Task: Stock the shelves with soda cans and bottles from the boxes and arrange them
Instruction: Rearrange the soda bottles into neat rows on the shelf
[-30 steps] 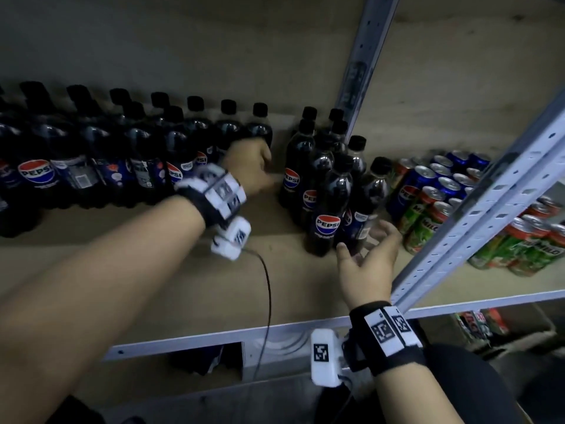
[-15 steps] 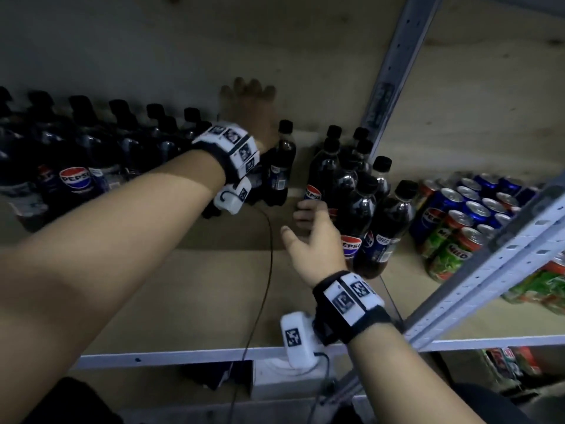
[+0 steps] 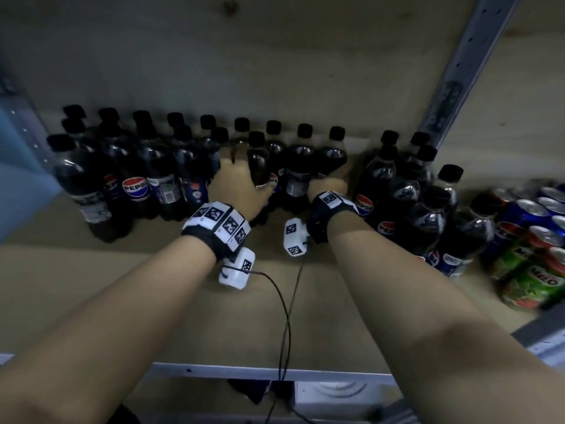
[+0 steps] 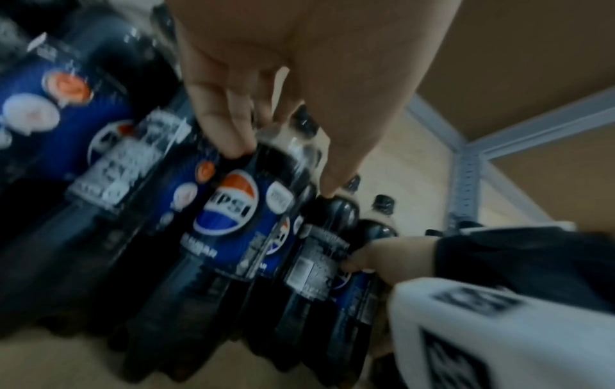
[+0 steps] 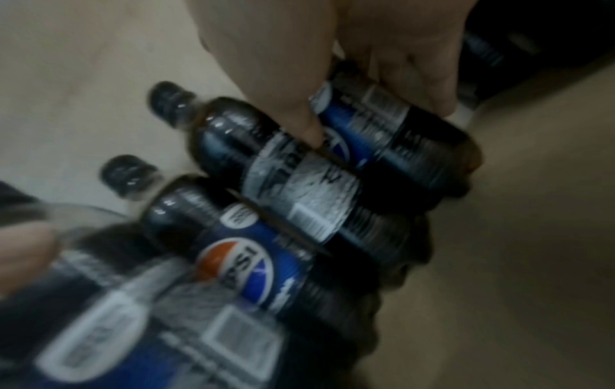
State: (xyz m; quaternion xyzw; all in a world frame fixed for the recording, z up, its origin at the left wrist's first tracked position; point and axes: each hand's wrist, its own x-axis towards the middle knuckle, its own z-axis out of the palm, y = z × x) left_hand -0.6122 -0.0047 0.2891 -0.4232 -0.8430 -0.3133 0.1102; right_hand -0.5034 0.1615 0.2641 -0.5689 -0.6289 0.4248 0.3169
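Note:
Black-capped Pepsi bottles [image 3: 159, 166] stand in rows along the back of the wooden shelf [image 3: 91, 286]. My left hand [image 3: 246, 170] grips one front-row bottle [image 3: 258, 162] near the row's right end, fingers on its left and thumb on its right. In the left wrist view the left hand [image 4: 283, 171] pinches that bottle [image 4: 233, 210] at its shoulder. My right hand [image 3: 328, 183] holds the last bottle [image 3: 334, 156] at the right end of the row. In the right wrist view the right hand [image 5: 376, 122] has thumb and fingers round that bottle [image 5: 399, 136].
A loose cluster of Pepsi bottles [image 3: 409, 206] stands right of my hands. Pepsi and green Milo cans [image 3: 538, 258] fill the far right. A grey metal upright [image 3: 461, 71] rises at the back right. Wrist cables [image 3: 286, 316] trail over the shelf's front rail [image 3: 214, 370].
My left hand came down from the back wall onto a front-row bottle. My right hand left the right cluster and moved left to take the end bottle of the row.

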